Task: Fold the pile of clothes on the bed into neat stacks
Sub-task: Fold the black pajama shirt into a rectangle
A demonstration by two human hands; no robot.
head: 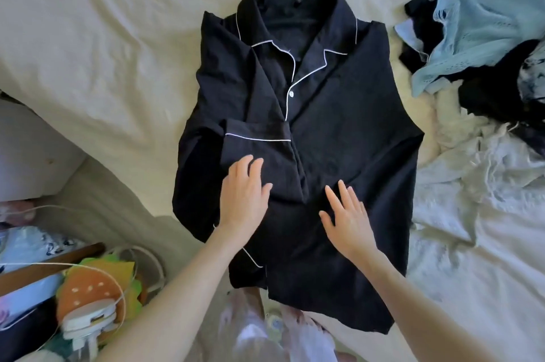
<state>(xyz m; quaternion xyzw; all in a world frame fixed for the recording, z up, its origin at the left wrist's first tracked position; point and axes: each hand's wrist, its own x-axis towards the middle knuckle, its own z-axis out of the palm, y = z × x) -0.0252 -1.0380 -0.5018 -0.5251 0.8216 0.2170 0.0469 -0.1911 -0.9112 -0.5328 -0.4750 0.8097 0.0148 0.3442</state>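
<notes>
A black pajama shirt (339,131) with white piping lies face up on the cream bed sheet (103,52), collar toward the far side. Its left sleeve is folded across the front, the cuff lying near the middle. My left hand (244,193) rests flat on that folded sleeve with fingers straight. My right hand (348,217) lies flat on the lower front of the shirt, fingers spread. Neither hand grips the fabric. A pile of unfolded clothes (483,22) sits at the upper right.
The pile holds a light blue knit (472,8), black pieces and white garments (486,179) spreading down the right side. Left of the bed edge, a cluttered spot holds an orange plush (88,288), white cables and a charger (85,323).
</notes>
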